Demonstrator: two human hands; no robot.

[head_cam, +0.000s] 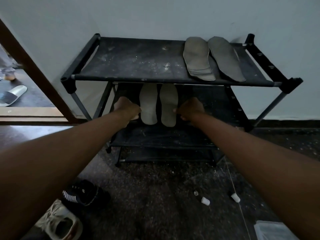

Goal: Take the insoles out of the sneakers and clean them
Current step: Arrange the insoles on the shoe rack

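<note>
l hand (129, 109) pinches edge of pale insole (148, 104) on 2nd shelf of black shoe rack (121, 78), r hand (190, 110) pinches second pale insole (168, 105) just beside, darker insoles (197, 58) on top shelf at right, black sneaker (83, 193) and beige sneaker (60, 220) on floor

I can read no text, brand or number; the small mark on the black sneaker (83, 193), lower left, is too blurred.
</note>
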